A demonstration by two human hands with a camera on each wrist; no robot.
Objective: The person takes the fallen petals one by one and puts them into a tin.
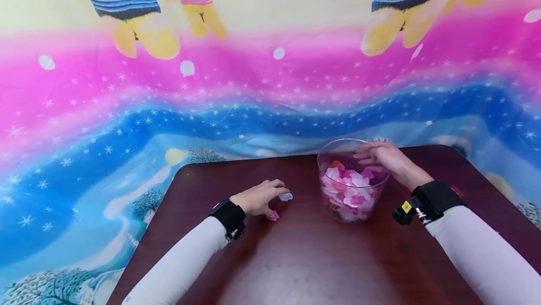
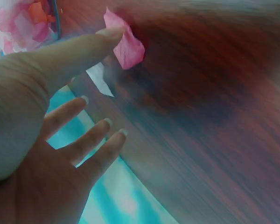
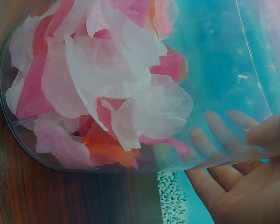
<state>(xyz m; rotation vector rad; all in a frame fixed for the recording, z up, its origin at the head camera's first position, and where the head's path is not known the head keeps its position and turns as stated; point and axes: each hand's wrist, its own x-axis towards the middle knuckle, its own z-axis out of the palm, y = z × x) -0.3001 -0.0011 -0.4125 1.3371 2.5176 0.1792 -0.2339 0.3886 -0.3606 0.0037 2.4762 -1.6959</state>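
My left hand (image 1: 258,198) is over the table with its fingers spread. Its thumb (image 2: 84,51) touches a pink petal (image 2: 127,49), and a white petal (image 1: 285,197) lies by the index fingertip; the two are apart, not pinched together. A clear plastic bucket (image 1: 323,180) stands upright to the right, partly filled with pink, white and orange fabric petals (image 1: 348,197). At its right side near the rim, my right hand (image 1: 390,161) holds the bucket. Through the clear wall in the right wrist view, several fingers (image 3: 219,128) show curved round it, with the thumb on the near side.
A dark reddish-brown table (image 1: 304,262) carries everything. Behind its far edge hangs a colourful printed cloth (image 1: 236,84) with snowflakes and bears. Black wrist bands with cameras sit on both forearms.
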